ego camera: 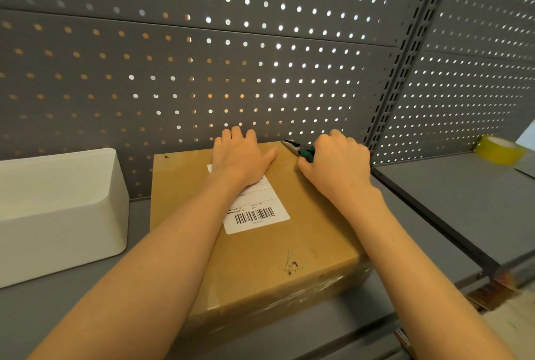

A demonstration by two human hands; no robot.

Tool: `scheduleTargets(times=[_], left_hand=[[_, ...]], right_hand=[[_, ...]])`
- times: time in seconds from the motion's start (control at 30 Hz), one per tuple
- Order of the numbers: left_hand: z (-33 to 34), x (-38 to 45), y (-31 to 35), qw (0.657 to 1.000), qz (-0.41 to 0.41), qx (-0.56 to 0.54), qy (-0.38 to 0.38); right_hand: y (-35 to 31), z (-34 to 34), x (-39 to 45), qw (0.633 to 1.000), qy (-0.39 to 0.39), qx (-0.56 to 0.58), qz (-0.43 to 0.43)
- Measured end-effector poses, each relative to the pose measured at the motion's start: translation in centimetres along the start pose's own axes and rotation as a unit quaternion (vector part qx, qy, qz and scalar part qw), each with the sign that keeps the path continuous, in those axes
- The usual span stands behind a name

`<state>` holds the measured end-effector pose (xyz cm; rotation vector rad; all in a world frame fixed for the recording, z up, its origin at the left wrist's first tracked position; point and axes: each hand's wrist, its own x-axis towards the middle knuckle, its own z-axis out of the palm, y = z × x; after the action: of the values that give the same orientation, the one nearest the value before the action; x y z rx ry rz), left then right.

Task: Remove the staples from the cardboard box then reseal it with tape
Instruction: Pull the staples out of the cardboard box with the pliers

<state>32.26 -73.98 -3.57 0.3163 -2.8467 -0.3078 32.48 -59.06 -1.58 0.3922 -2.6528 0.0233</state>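
A brown cardboard box (pixel 307 214) lies on the grey shelf, with a white barcode label (pixel 254 212) on its top. My left hand (pixel 240 156) presses flat on the far part of the top, its fingers reaching the back edge. My right hand (pixel 338 162) grips green-handled pliers (pixel 298 149), whose metal jaws touch the box's far right edge. A bent staple (pixel 288 258) sticks up from torn holes near the front of the top. A roll of yellow tape (pixel 499 151) sits on the neighbouring shelf at the right.
A white plastic bin (pixel 58 209) stands left of the box. A grey pegboard wall (pixel 202 55) rises right behind it. A slotted upright post (pixel 405 55) separates this shelf from the grey shelf (pixel 463 200) on the right.
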Motion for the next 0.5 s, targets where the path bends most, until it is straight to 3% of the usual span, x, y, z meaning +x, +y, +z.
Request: scheduleTargets(times=[0.5], left_hand=[[0.21,0.03,0.01,1.0,0.003,0.0,0.003]], right_hand=[[0.02,-0.12,-0.59,0.996,0.01,-0.075,-0.046]])
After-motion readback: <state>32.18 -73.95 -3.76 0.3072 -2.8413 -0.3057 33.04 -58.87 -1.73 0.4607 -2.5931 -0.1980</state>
